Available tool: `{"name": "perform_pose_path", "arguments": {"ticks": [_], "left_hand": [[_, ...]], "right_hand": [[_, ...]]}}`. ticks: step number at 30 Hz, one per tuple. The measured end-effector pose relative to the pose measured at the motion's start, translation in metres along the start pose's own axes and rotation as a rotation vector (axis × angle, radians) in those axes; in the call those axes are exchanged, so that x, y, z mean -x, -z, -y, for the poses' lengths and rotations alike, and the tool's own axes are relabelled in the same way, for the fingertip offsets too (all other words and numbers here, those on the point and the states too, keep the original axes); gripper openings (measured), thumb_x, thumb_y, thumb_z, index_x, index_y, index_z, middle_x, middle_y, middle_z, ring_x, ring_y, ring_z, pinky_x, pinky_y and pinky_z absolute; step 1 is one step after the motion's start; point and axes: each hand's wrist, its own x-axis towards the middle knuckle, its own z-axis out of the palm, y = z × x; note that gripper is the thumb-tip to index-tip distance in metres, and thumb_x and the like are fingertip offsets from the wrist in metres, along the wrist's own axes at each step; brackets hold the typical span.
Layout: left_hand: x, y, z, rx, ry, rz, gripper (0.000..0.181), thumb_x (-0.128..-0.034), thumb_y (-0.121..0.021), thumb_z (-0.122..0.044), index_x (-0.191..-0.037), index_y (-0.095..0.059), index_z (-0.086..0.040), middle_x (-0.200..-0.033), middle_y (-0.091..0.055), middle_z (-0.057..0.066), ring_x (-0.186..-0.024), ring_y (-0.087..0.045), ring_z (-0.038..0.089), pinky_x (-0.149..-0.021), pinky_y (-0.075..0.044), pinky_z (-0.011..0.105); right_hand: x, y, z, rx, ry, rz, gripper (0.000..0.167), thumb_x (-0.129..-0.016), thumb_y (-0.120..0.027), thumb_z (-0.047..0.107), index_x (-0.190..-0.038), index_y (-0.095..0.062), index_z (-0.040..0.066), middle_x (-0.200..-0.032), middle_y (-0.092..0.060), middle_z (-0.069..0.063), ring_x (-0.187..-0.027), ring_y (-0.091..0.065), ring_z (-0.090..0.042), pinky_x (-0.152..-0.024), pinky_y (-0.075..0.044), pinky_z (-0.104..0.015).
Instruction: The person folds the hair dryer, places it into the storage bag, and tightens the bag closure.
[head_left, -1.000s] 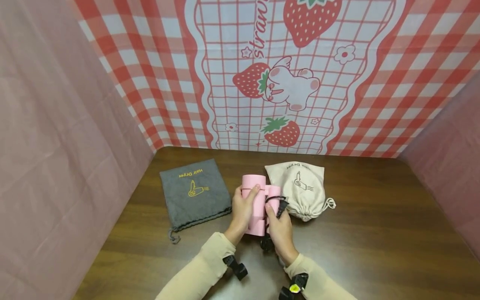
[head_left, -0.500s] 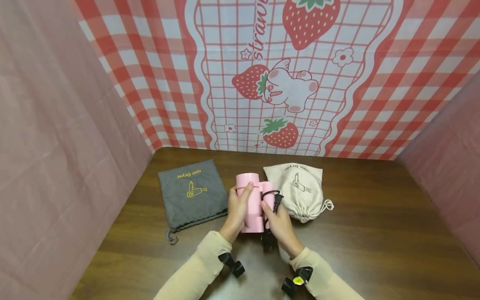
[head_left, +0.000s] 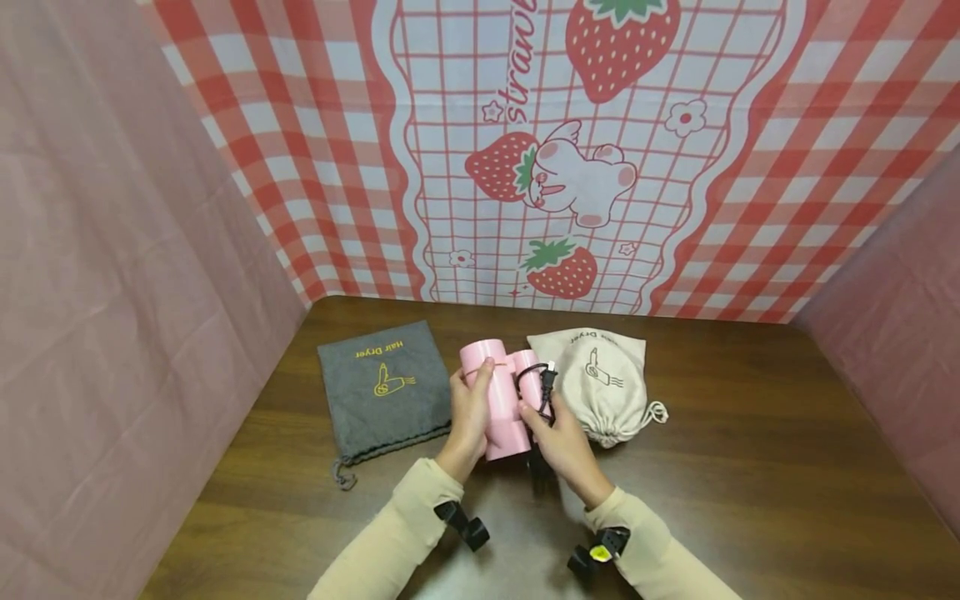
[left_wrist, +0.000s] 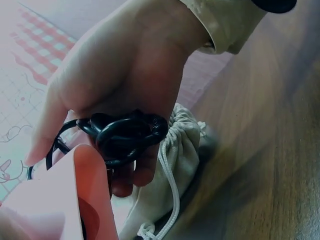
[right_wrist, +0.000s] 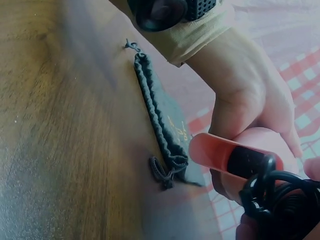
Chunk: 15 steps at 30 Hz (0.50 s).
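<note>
A pink hair dryer [head_left: 501,407] is held up over the table, its handle folded beside the barrel. My left hand [head_left: 467,421] grips the barrel, thumb along its top. My right hand [head_left: 566,442] holds the folded handle and the black power cord [head_left: 547,385] bundled against it; the plug points away from me. The left wrist view catches the right hand [left_wrist: 125,60] with coiled cord [left_wrist: 125,137] under its palm. In the right wrist view, the left hand [right_wrist: 245,85] wraps the dryer, whose open barrel end [right_wrist: 202,150] shows. Some fingers are hidden beneath the dryer.
A grey drawstring pouch [head_left: 390,396] lies flat on the wooden table [head_left: 750,458] to the left. To the right sits a bulging cream drawstring pouch [head_left: 603,392]; both carry "Hair Dryer" lettering. A red-checked strawberry cloth [head_left: 555,183] hangs behind, pink cloths at both sides.
Both hands have carried the hair dryer slightly leftward and tilted it so its far end leans left. The cord and plug have shifted with it. The pouches stay put.
</note>
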Motion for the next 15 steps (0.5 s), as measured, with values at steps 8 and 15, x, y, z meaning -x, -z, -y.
{"name": "perform_pose_path", "arguments": {"ticks": [8,15], "left_hand": [[0.001,0.001,0.003,0.028,0.027,0.023,0.061,-0.098,-0.053,-0.035,-0.14,-0.031,0.002,-0.119,-0.054,0.02,-0.086,-0.058,0.017,-0.072,-0.05,0.027],[-0.001,0.011,0.002,-0.078,0.025,0.131,0.063,-0.0992,-0.051,-0.035,-0.142,-0.029,0.005,-0.129,-0.052,0.026,-0.103,-0.059,0.023,-0.088,-0.051,0.033]], "right_hand": [[-0.004,0.0,-0.001,0.072,0.047,-0.08,0.037,-0.091,-0.067,0.029,-0.115,-0.061,0.001,-0.099,-0.068,-0.018,-0.08,-0.062,-0.019,-0.073,-0.052,-0.033],[-0.01,0.003,-0.001,-0.053,-0.004,-0.092,0.032,-0.091,-0.068,0.024,-0.111,-0.065,-0.001,-0.088,-0.069,-0.016,-0.067,-0.06,-0.009,-0.063,-0.052,-0.024]]}}
